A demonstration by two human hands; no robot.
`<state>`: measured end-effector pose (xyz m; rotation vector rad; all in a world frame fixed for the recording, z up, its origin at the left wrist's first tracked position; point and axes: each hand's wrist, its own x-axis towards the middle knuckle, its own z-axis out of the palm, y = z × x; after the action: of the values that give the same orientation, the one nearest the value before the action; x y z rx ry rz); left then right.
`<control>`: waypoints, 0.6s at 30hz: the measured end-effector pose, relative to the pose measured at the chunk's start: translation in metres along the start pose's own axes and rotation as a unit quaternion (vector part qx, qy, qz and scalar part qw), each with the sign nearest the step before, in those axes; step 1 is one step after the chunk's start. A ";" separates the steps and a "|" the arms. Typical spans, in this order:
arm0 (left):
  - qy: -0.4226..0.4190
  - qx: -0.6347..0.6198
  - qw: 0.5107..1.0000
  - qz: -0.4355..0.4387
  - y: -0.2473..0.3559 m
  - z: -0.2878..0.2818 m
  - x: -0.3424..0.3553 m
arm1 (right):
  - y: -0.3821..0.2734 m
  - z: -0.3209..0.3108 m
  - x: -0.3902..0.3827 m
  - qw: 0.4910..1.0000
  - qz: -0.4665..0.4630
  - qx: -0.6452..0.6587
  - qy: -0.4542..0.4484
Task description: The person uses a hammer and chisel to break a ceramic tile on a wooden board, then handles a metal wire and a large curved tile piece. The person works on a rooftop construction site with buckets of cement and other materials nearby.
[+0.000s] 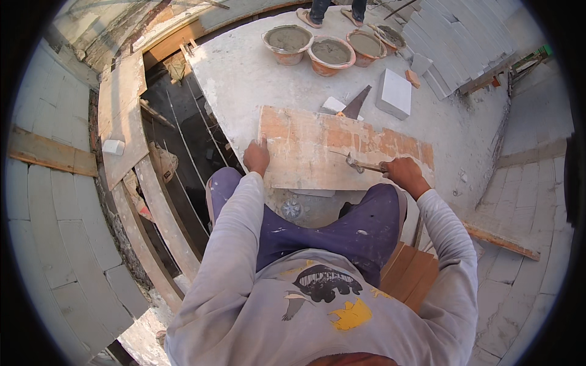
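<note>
Across my knees and the floor in front of me lies a worn wooden board (305, 149), smeared with pale dried mortar. My left hand (257, 157) is closed on its left edge, the thumb pointing up along the side. In my right hand (405, 175) is a claw hammer (365, 165), gripped by its wooden handle. The hammer's head is over the middle of the board; whether it touches the wood I cannot tell. Just beyond the board's far edge lies a handsaw (356, 104), its dark blade partly on a white block piece (333, 104).
Orange buckets (331, 52) of wet grey mortar stand at the far side, near a person's sandalled feet (308, 18). A white block (394, 94) sits right of the saw. To my left is an open gap (177, 122) in the floor, bordered by planks (165, 210). Block walls rise on both sides.
</note>
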<state>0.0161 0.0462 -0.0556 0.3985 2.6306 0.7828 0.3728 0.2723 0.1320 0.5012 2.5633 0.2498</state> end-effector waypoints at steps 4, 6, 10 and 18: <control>-0.019 -0.017 0.998 -0.051 -0.015 0.022 0.019 | -0.011 -0.014 -0.006 0.999 0.007 0.028 0.037; -0.049 -0.023 0.994 -0.097 -0.023 0.031 0.020 | -0.018 -0.019 -0.005 0.998 0.008 0.039 0.048; 0.051 -0.003 0.998 -0.039 -0.013 0.037 0.017 | -0.037 -0.030 -0.007 0.994 0.011 0.082 0.078; -0.071 -0.019 0.853 0.517 0.041 0.000 -0.080 | -0.063 -0.024 0.002 0.992 -0.019 0.112 0.047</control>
<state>0.0943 0.0495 -0.0110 1.8493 2.1035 1.0147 0.3400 0.2138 0.1344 0.5330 2.7048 -0.0307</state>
